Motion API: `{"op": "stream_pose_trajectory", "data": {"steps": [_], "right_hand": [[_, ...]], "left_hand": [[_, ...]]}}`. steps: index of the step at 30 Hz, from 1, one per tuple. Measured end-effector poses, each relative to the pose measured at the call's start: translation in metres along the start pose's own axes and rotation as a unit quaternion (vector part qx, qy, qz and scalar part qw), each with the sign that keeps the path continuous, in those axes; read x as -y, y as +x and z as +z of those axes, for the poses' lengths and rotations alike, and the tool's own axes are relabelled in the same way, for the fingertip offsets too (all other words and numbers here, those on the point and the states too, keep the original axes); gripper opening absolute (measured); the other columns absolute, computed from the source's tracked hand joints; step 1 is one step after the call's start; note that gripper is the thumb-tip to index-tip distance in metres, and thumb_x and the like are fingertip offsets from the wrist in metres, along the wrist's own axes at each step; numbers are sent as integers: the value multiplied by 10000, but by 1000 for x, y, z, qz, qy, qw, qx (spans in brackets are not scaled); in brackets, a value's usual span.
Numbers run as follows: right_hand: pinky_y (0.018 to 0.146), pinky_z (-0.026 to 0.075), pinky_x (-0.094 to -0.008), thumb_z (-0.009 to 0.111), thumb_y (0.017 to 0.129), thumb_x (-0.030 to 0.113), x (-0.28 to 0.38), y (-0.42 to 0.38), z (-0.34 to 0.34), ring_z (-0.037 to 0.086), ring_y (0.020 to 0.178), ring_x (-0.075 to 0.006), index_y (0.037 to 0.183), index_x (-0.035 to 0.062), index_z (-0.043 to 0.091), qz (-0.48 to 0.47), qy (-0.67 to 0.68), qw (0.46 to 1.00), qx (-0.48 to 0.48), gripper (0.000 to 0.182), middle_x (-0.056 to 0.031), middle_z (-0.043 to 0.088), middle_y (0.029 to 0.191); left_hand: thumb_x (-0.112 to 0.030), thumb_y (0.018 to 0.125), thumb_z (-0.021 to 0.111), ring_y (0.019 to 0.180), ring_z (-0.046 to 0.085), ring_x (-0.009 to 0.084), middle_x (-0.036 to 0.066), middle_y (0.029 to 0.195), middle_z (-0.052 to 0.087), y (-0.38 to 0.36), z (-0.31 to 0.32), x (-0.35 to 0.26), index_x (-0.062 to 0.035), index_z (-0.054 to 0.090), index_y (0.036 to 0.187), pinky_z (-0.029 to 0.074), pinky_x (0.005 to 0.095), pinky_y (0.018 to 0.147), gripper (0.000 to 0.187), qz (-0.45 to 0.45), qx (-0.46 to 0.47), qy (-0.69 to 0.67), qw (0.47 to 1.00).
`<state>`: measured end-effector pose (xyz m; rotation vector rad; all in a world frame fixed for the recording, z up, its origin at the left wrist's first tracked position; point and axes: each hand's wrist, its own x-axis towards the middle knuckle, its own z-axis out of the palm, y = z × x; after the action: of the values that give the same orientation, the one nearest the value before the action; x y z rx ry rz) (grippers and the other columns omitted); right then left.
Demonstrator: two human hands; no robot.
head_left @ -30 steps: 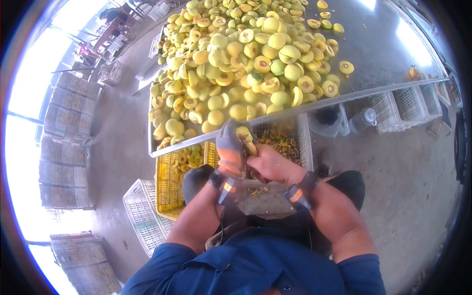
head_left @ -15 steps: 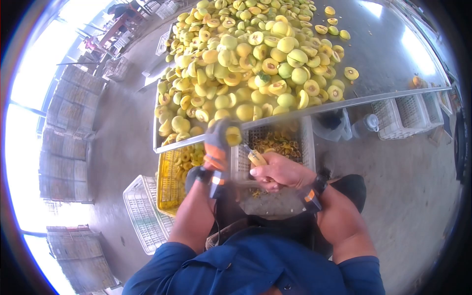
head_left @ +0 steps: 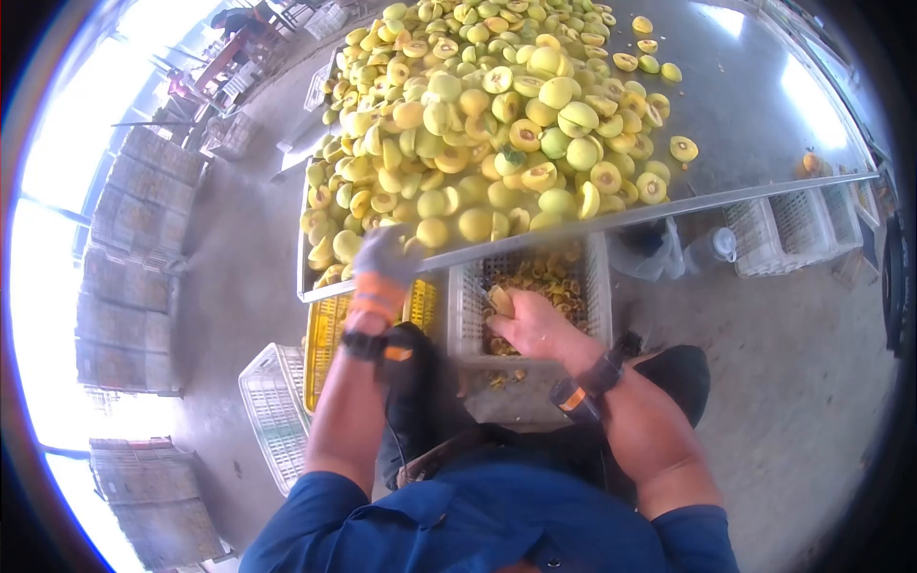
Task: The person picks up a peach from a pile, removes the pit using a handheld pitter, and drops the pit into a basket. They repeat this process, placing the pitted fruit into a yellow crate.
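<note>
My left hand [head_left: 382, 263], in a grey and orange glove, is over the metal table's front edge, at the near left of a heap of yellow-green peach halves [head_left: 478, 115]. Motion smears its fingers, so I cannot see whether it grips a fruit. Bare and closed, my right hand [head_left: 535, 327] holds a small hand tool by its yellowish handle [head_left: 500, 301]; the tool's metal tip is hard to see now. Below that hand, a white crate [head_left: 600, 286] holds brown pits and scraps [head_left: 549, 277]. A yellow crate [head_left: 325, 353] is beneath my left forearm.
The table rim [head_left: 621, 215] runs across in front of me. An empty-looking white crate [head_left: 272, 406] stands at the left, and other white crates [head_left: 778, 229] are at the right beside a clear plastic jug [head_left: 712, 250]. Stacked crates [head_left: 124, 315] line the left side.
My left hand has moved left and slightly up from the tool toward the fruit heap; the peach half it held no longer shows in it. My right hand stays near the white crate, its tool turned.
</note>
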<state>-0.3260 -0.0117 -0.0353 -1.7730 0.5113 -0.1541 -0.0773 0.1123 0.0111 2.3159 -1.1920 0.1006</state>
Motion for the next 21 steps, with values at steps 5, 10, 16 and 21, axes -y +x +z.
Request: {"op": "stream_pose_trajectory", "data": {"steps": [5,10,16,21], "right_hand": [[869,544,-533,695,953,271,-6,4,-4,704,982,-503,1054,-77,693,-7,30,1000,-6,362,-319,733,978],[882,544,-525,691,957,265,12,-1,-16,707,998,-493,1102,-77,677,14,26,1000,-8,373,-317,735,1011],[867,546,-502,684,965,249,22,-1,-24,713,976,-477,1107,-65,678,22,62,998,-23,344,-303,740,1000],[853,544,-491,679,966,244,31,0,-26,711,946,-467,1112,-60,676,1,114,993,-27,336,-286,737,974]], "left_hand": [[-333,903,777,1208,680,391,188,1316,691,58,71,-55,-106,683,1386,541,472,1047,542,96,216,78,968],[-315,886,778,1213,684,375,191,1350,694,85,74,-58,-104,682,1388,543,459,1052,553,82,311,125,939],[-168,892,787,1051,747,253,143,1193,754,62,62,-5,-50,732,1274,604,369,902,404,-80,218,-348,908],[-95,816,867,1015,753,244,119,1129,782,12,28,-47,-59,721,1327,604,362,870,533,160,112,-167,966]]}}
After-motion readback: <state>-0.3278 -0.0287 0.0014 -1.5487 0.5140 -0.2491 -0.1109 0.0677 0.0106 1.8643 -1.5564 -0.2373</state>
